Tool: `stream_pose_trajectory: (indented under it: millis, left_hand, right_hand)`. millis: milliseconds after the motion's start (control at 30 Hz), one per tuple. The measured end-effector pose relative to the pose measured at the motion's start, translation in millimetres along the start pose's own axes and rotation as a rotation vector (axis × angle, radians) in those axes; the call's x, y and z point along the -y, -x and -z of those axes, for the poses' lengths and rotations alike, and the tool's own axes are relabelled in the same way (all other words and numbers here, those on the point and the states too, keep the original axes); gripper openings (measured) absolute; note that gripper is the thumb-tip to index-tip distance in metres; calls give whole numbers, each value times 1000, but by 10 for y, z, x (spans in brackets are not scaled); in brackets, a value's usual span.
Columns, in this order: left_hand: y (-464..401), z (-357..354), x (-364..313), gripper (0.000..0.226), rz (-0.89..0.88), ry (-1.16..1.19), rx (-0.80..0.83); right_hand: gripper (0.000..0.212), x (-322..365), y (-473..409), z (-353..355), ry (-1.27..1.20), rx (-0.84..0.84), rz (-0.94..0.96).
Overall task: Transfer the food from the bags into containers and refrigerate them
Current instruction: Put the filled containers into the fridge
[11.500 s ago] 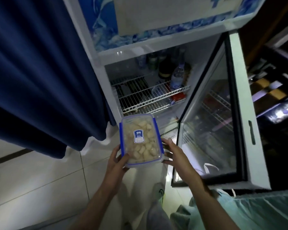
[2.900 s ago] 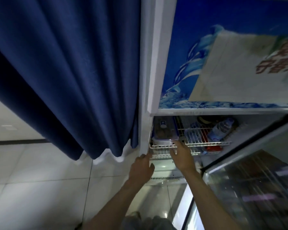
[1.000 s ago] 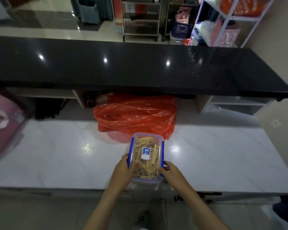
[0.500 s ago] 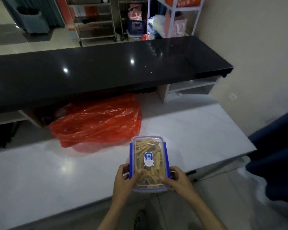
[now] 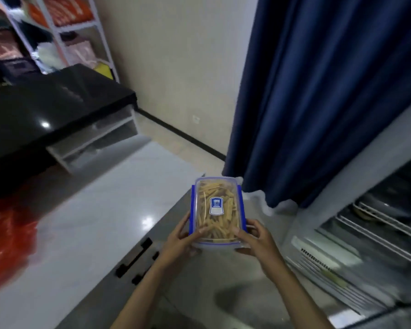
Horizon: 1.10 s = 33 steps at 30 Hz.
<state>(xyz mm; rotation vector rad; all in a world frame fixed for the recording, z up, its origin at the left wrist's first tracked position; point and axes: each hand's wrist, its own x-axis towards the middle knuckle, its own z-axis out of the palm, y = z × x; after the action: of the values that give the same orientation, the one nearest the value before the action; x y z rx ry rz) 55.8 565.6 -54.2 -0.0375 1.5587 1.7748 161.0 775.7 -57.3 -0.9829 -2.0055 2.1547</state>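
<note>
Now I carry clear container of yellow strips, lid clipped on, held in air past white counter edge. Left hand and right hand clamp near end, thumbs on lid. Open fridge at right, blue curtain beyond.

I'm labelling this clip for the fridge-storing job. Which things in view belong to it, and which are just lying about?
Part of the job:
- lidded container of yellow food sticks
- left hand and right hand, both gripping it
- open fridge
- red bag on the white counter

Just there:
- blue curtain
- black countertop
- shelf rack
</note>
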Motion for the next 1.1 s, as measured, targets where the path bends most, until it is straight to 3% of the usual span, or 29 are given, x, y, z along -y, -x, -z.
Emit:
stream_pose_trajectory:
  millis: [233,367,633,833,1033,1100]
  left_hand:
    - [-590,-1606,72,91,71,-114,209]
    - [-824,-2414,157,79,79,-224,324]
    - [-1333,-3827,425,75,138,-376,621]
    - [-1684,-4783,688,62,210,-401,762]
    - [-1997,-5577,842,42,52,-736,916]
    - [-2171,-5775,916,56,-74,-892,867]
  right_hand:
    - [32,-136,95,1513,-173,-295,29]
    - [34,-306,244,2150,-271,-433,16]
    - [52,-573,350,2892,-560,-709,-11]
    - [34,-538,167,3351,-766,-1097,67]
    - [36,-542,-35,4049,-758,-1292,71]
    - [35,-562,-57,4348,-732,-1322,72]
